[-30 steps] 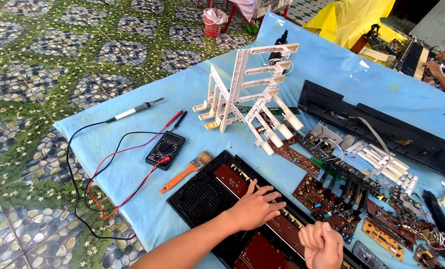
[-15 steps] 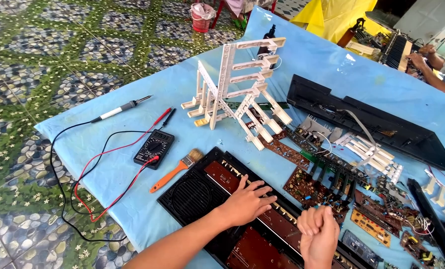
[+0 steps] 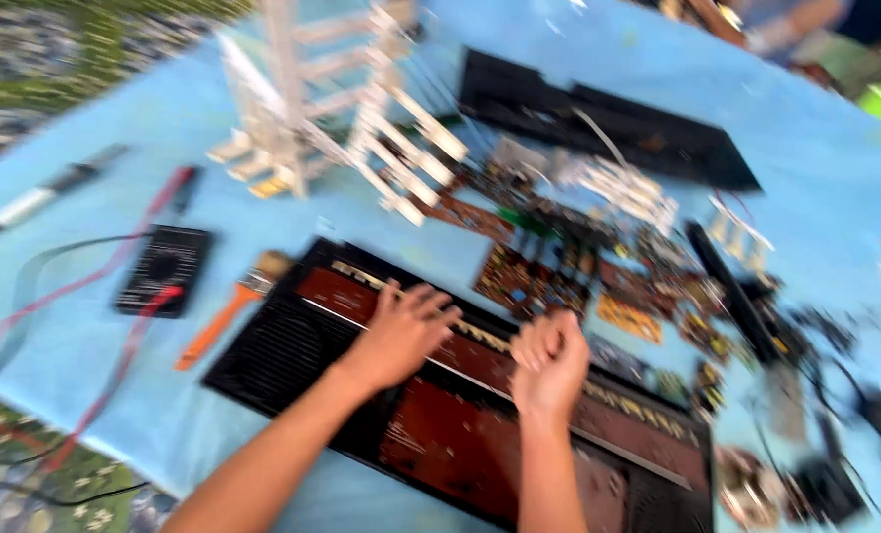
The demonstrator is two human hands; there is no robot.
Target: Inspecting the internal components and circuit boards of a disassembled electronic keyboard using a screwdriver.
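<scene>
Blue cloth (image 3: pixel 835 207) is spread over the desk, with patterned green floor tiles (image 3: pixel 26 94) seen beyond its edge. A black device panel (image 3: pixel 292 350) with reddish-brown boards inside lies at the near edge. The left hand (image 3: pixel 401 331) is laid flat on it, fingers spread and gripping nothing. The right hand (image 3: pixel 551 363) is curled into a loose fist just beside, over the same panel; whether anything is held cannot be told. An orange-handled brush (image 3: pixel 225 314) and a multimeter (image 3: pixel 164 268) lie left of the panel.
</scene>
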